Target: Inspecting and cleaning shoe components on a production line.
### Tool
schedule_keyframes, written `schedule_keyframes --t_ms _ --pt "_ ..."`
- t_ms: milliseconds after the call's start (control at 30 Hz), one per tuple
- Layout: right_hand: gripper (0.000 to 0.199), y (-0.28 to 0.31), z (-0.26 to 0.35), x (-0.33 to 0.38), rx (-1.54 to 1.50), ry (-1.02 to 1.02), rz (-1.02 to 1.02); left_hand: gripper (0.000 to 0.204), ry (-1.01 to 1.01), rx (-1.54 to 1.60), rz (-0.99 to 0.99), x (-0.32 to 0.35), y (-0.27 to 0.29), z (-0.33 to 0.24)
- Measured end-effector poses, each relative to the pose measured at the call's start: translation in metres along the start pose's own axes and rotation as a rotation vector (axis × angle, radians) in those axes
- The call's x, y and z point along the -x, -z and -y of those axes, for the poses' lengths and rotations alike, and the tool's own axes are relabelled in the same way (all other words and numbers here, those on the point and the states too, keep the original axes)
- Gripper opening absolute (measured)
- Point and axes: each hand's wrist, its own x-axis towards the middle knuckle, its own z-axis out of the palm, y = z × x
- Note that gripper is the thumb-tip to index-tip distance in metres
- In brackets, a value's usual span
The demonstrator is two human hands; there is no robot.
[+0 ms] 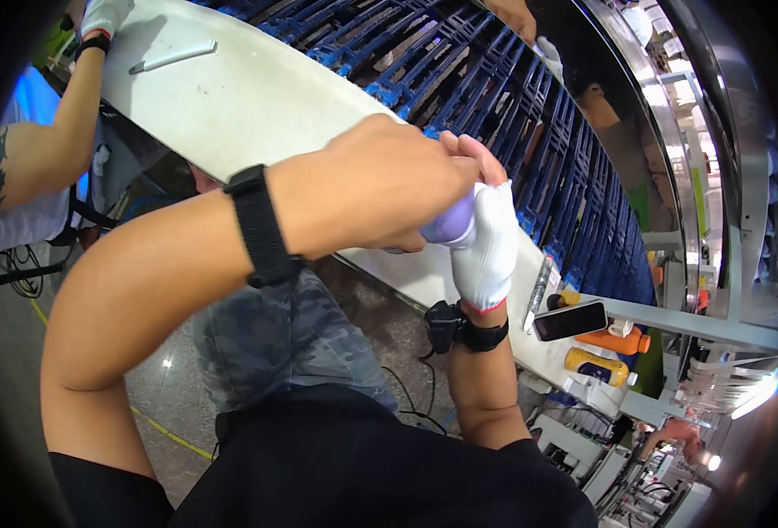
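Observation:
Above the edge of the white work table (257, 106), my two hands meet at a smooth, rounded purple thing (453, 222). My bare left hand (380, 180), with a black band on its wrist, reaches across from the left and curls over the thing's top and near side. On the other side my right hand (488, 236), in a white knit glove with bare fingertips and a red hem, wraps round it. Both hands are closed on it. My left hand hides much of the purple thing, so its exact kind cannot be told.
Dark blue slatted racks (495, 97) run along the table's far side. A grey-white pen-like tool (173, 57) lies left. At right are a phone (570, 321), an orange bottle (616, 341) and a yellow bottle (598, 366). Co-workers' gloved hand (107, 13) and bare hand (516, 16) show.

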Motion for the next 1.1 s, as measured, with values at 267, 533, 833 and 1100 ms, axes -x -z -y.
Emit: schedule_keyframes --t_ms 267,533,833,1100 --pt "0.077 -0.025 -0.091 0.069 0.397 0.179 0.041 0.107 0.391 0.432 -0.09 0.109 0.01 -0.032" --pt "0.079 -0.031 -0.078 0.057 0.53 0.408 0.117 0.078 0.403 0.249 -0.456 0.151 -0.049 -0.018" --pt "0.073 -0.017 -0.054 0.058 0.624 0.338 0.187 0.076 0.403 0.163 -0.444 0.143 -0.046 -0.028" --pt "0.046 -0.051 -0.041 0.068 0.354 0.594 0.082 0.109 0.427 -0.062 -0.135 0.136 -0.014 -0.054"
